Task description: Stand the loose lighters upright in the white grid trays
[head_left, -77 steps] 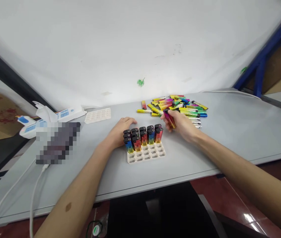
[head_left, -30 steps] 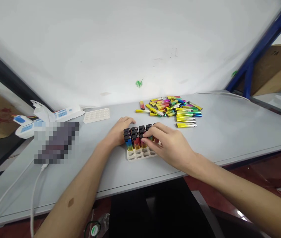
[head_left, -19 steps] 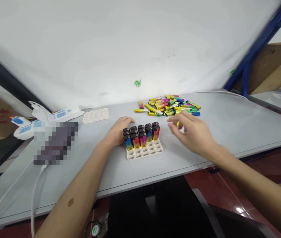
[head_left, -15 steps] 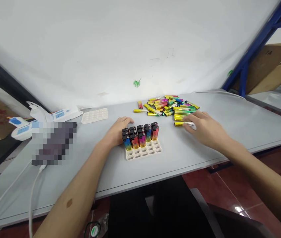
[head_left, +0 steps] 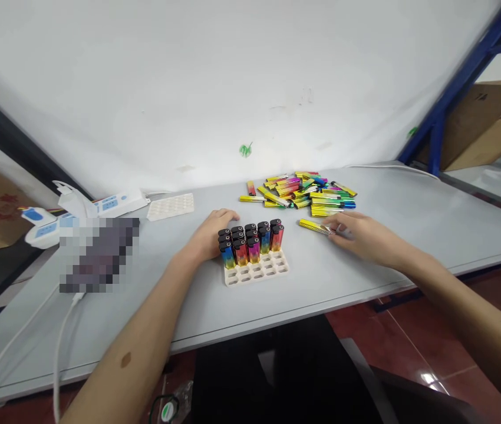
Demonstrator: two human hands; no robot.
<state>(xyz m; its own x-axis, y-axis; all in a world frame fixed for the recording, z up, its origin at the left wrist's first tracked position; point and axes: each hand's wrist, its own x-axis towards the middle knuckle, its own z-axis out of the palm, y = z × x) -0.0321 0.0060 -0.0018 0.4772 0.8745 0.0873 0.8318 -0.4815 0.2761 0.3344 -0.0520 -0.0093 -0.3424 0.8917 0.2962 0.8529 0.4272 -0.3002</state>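
My left hand point(head_left: 211, 234) curves round the back left corner of a white holed tray point(head_left: 257, 274), its fingers closed behind the lighters and partly hidden by them. Several lighters point(head_left: 254, 249) with black tops and shiny blue, red and purple bodies stand upright in the tray's rear rows; the front holes show bare. To the right, my right hand point(head_left: 356, 237) pinches one end of a yellow metallic lighter point(head_left: 311, 225), which lies low over the table. Just beyond it spreads a pile of shiny multicoloured lighters point(head_left: 289, 187).
A second white holed tray point(head_left: 171, 206) lies at the back left. Near it are a power strip point(head_left: 118, 202), a pixelated dark object point(head_left: 102, 253) and white cables point(head_left: 57, 353). A white wall point(head_left: 215, 88) stands behind the grey table point(head_left: 303, 288); a blue frame point(head_left: 438, 138) rises at right.
My right hand has drawn the yellow lighter away from the pile, toward me and slightly left, turning it at an angle. My left hand and the tray stay in place.
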